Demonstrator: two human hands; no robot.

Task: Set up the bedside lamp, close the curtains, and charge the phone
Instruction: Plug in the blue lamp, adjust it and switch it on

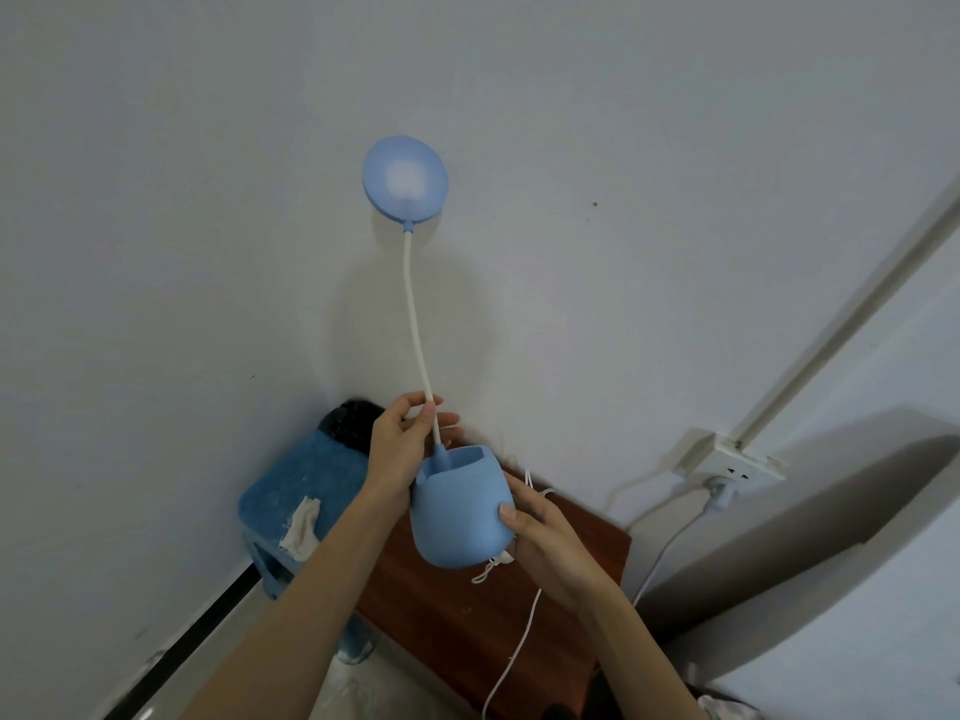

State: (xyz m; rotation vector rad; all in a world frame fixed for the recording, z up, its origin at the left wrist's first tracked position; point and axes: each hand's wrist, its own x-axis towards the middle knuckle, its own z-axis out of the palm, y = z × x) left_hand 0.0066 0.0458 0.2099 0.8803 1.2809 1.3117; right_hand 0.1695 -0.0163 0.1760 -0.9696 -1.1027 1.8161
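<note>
A blue bedside lamp is held in the air in front of the white wall. Its cup-shaped base (460, 517) is cradled from the right by my right hand (535, 532). My left hand (400, 449) pinches the white bendy neck (415, 324) just above the base. The neck rises to the round blue lamp head (405, 179), which faces me. A white cable (511, 652) hangs from the base down past the brown wooden bedside table (467, 615). No phone or curtains are in view.
A wall socket (732, 467) at the right has a plug and a white cable in it, under a white conduit (852, 314). A blue plastic stool (301, 491) with a black bag stands left of the table. A white curved surface (831, 563) fills the lower right.
</note>
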